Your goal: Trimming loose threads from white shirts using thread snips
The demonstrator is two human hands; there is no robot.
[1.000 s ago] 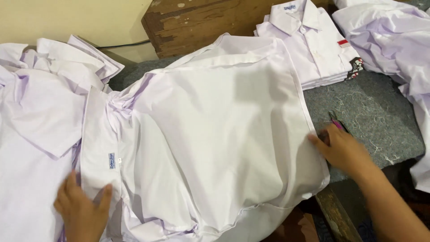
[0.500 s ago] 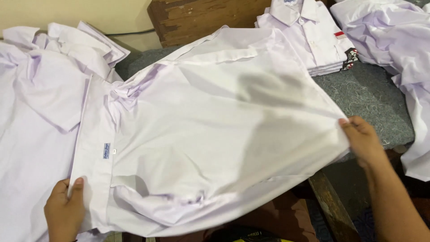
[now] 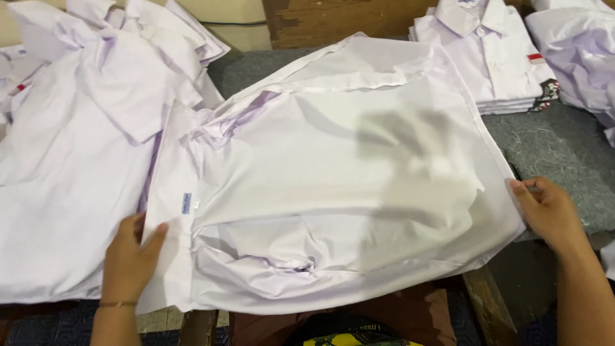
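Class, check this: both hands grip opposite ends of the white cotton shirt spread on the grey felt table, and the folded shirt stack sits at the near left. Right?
Not quite. In the head view the folded shirt stack sits at the far right, not near left. The rest holds.

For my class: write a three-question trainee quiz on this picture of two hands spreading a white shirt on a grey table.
1. True or false: the left hand grips the shirt's collar end.
2. Where does the neat stack of folded shirts lie? A) at the top right of the table B) under the left hand C) on the floor
3. What does the right hand touch?

Key
1. True: it holds the white shirt at the collar edge, beside a small blue label.
2. A, on the grey table.
3. The shirt's bottom hem, at its right edge.
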